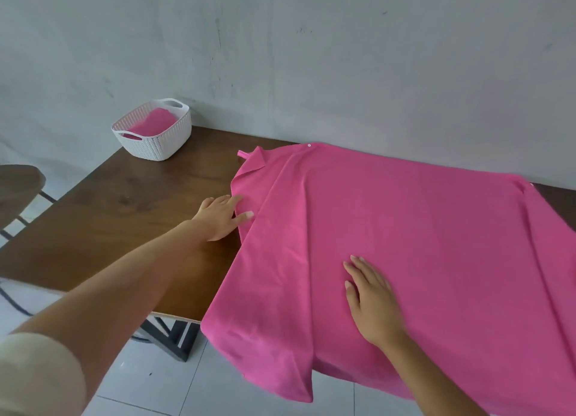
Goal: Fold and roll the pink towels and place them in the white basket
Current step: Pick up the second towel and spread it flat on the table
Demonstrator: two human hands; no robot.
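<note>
A large pink towel (pixel 405 244) lies spread over the right part of the brown wooden table (pixel 124 216), and its near edge hangs over the table's front. My left hand (pixel 219 217) rests at the towel's left edge, fingers straight, the fingertips slipped just under the fabric and the thumb on top. My right hand (pixel 372 303) lies flat on the towel near the front, fingers straight. The white basket (pixel 156 141) stands at the table's far left corner with a pink towel (pixel 152 122) inside it.
A grey wall runs behind the table. A wooden chair (pixel 18 185) stands to the left of the table. White floor tiles and the table's black metal legs (pixel 174 337) show below the front edge.
</note>
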